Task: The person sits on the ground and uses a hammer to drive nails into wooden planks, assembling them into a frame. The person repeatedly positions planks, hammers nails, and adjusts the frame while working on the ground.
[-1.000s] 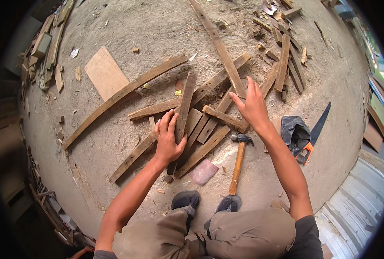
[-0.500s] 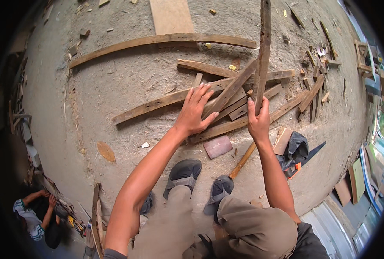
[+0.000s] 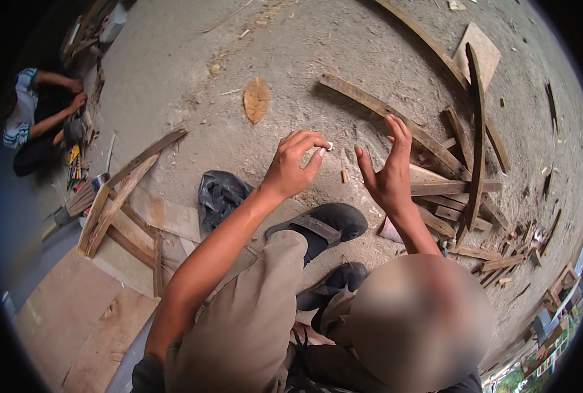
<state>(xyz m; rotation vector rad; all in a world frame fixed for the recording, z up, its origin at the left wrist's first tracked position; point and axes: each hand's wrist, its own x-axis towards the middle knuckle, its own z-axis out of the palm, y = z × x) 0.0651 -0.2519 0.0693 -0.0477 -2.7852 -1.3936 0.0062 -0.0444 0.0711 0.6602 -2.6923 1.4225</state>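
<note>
**Fingers (image 3: 304,139) of left hand (image 3: 290,169) pinched on a small white scrap (image 3: 330,146)**

The scrap was held by the tips of the left thumb and forefinger, over the ground (image 3: 173,78); its material could not be told. The right hand (image 3: 391,180) was held up beside it, well apart, its thumb spread wide from its raised fingers. Behind those fingertips a long wooden bar (image 3: 363,101) was seen; whether it was touched could not be told.

A brown stub (image 3: 345,176) was left on the ground between the hands. Toward the ground's right edge, bars were heaped crosswise in a wood pile (image 3: 461,188), and a pale board (image 3: 489,56) was partly covered by the bars farther off. Part of a pinkish piece (image 3: 388,229) was hidden by the right forearm.

Left of the dark shoes (image 3: 350,219), a crumpled black bag (image 3: 220,196) was laid, with a dry leaf (image 3: 256,100) farther out. Sheets of plywood (image 3: 62,301) were stacked at the near left corner. By the ground's left edge, another person (image 3: 23,108) was seated, both hands held close together.
</note>
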